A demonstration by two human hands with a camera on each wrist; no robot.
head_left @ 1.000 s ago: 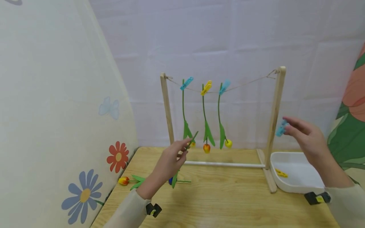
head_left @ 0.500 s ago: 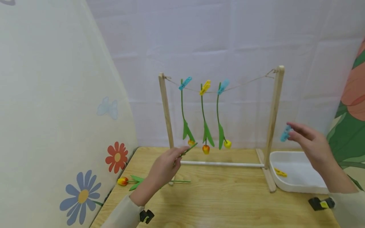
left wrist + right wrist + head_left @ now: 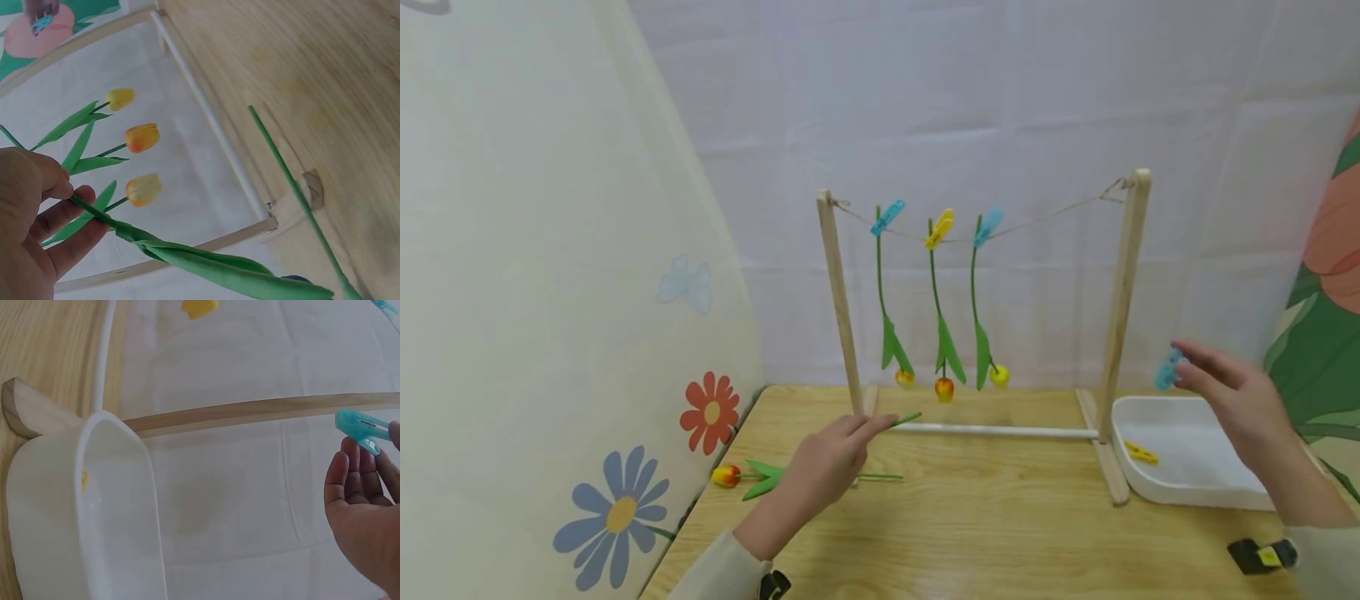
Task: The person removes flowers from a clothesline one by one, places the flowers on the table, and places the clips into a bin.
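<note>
Over the pale wood-grain tabletop, toward its left part, the left hand pinches the thin green stem of an artificial flower with long green leaves, thumb and fingers clamped on it; its bloom is not visible. Below that hand, a red-and-yellow artificial tulip lies flat on the wood, its stem passing behind the hand.

Well apart, above the shallow white rounded tray, the right hand holds a light-blue plastic clothespin pinched in its fingers. Inside the tray, near its left wall, lies a yellow plastic clothespin.

Between two upright wooden posts runs a thin, sagging brown twine, and a white rod joins them low down. Three artificial tulips hang head-down from the twine, apart from one another, blooms yellow-orange, orange-red and yellow from left to right. Their stem ends are clipped by a blue peg, a yellow peg and another blue peg.
</note>
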